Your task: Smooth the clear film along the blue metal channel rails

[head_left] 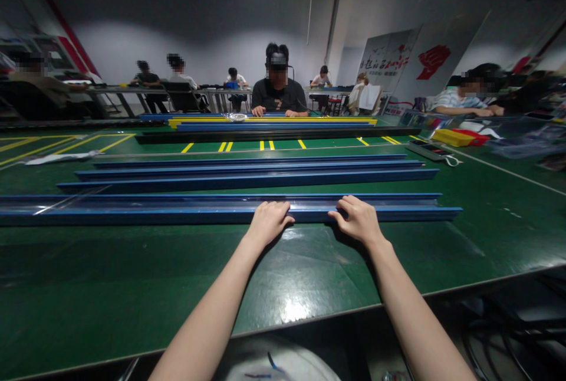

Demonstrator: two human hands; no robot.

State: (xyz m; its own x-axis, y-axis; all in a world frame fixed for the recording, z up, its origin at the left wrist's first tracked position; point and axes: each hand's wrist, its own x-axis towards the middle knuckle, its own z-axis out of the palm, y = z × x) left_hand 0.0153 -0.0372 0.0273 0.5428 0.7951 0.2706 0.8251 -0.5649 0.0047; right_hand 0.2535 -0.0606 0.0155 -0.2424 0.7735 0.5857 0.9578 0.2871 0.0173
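Observation:
A long blue channel-shaped rail (154,216) lies across the green table (132,286), nearest to me. My left hand (270,220) grips its near edge around the middle of the view, fingers over the rim and thumb in front. Further right, my right hand (357,216) is curled on the same edge, its thumb towards my left hand. The rail's right end shows beyond my right hand; its left end runs out of view. Just behind lie more blue rails (247,180), parallel to it.
Further back lie a black rail (274,134) and yellow rails (309,121). A person (278,89) sits across the table, hands at its far edge. At the right are a dark handheld device (431,150) and a yellow object (453,137). White wrapping (62,158) lies at the left.

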